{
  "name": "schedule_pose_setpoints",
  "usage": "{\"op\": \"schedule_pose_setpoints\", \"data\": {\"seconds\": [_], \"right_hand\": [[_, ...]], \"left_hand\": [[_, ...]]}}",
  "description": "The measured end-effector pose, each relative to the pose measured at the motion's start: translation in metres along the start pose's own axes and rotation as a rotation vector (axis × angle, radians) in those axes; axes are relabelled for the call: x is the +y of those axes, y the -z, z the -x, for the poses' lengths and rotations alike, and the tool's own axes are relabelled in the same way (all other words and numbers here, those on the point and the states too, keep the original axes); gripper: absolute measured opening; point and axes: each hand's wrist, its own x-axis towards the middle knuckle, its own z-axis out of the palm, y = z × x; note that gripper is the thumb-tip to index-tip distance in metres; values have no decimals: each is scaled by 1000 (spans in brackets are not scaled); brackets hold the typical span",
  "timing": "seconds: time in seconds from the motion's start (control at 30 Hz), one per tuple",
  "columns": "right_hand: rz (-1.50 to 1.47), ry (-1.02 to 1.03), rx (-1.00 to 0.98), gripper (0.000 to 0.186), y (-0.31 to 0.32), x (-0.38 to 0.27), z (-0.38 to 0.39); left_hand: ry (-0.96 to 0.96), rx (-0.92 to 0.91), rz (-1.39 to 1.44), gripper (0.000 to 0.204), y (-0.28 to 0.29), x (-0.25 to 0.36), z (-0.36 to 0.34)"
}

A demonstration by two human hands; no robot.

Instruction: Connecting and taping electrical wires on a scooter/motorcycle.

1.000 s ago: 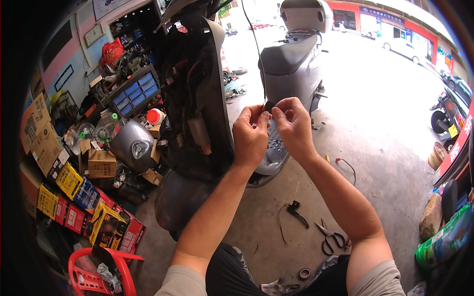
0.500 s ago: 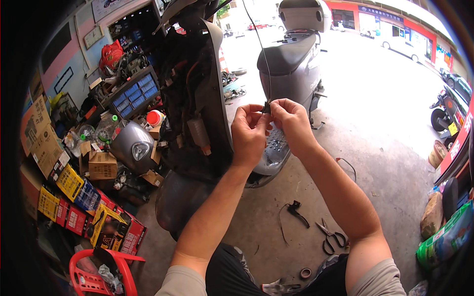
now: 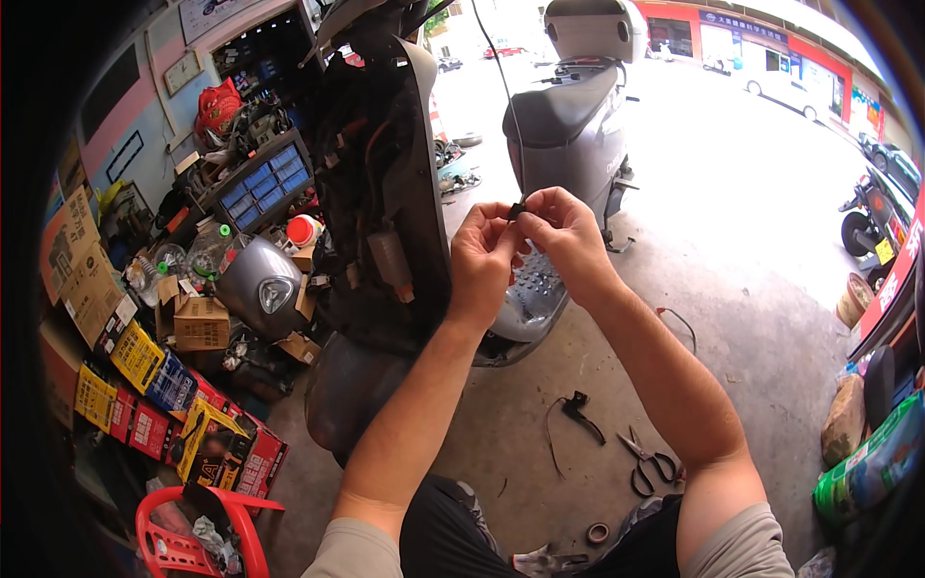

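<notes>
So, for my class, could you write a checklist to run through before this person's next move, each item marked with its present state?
1. Left grip on the small black part: ok, pinching it.
2. Right grip on the same part: ok.
3. Thin cable reaching down to the grips: ok.
4. Cable's join with the part: cannot tell, too small and partly covered.
5. Floor clear of loose items: not ok, scissors and a black lever lie there.
</notes>
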Motion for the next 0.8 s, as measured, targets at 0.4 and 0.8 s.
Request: {"op": "schedule_pose_setpoints", "data": {"seconds": [0.4, 0.8], "right_hand": [[-94, -83, -2, 5, 8, 2, -2], [42, 89, 32, 9, 0, 3, 4]], "left_hand": [[59, -12, 117, 10, -2, 0, -1], [-16, 36, 74, 7, -5, -4, -2]]}}
